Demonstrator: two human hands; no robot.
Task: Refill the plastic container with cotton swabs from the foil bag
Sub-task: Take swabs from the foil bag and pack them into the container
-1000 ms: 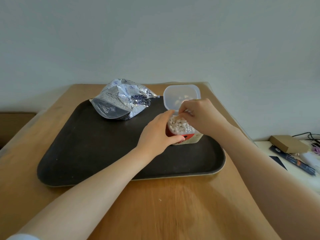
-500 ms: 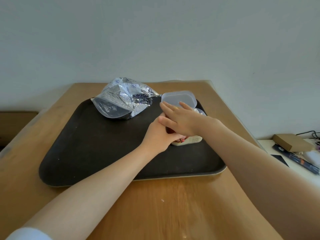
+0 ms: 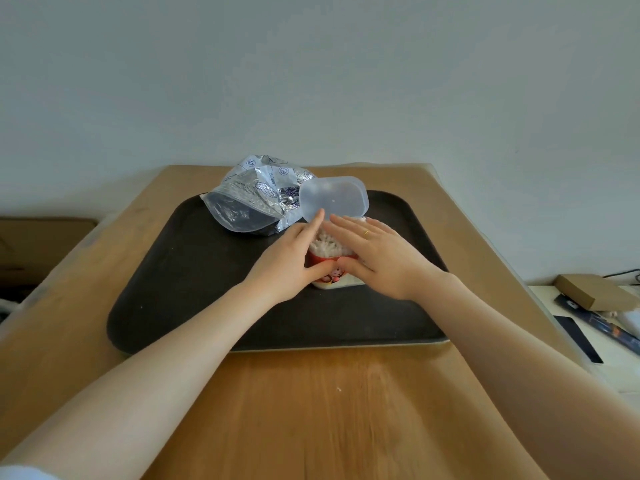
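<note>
On the dark tray (image 3: 180, 306), your left hand (image 3: 287, 265) gripped the light, tippable plastic container (image 3: 329, 278) low at its side, while your right hand (image 3: 377, 258) lay flat-fingered over the cotton swabs (image 3: 323, 245).

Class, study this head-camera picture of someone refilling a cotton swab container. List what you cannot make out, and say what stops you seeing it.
1. Plastic container: head view, both side walls hidden by the left hand and right hand.
2. Cotton swabs: how far down they fill it, hidden by the hands and label.
3. Foil bag: whether swabs remain inside, hidden by crumpled foil and the lid.
4. Cardboard box: cut off by the right edge.
</note>
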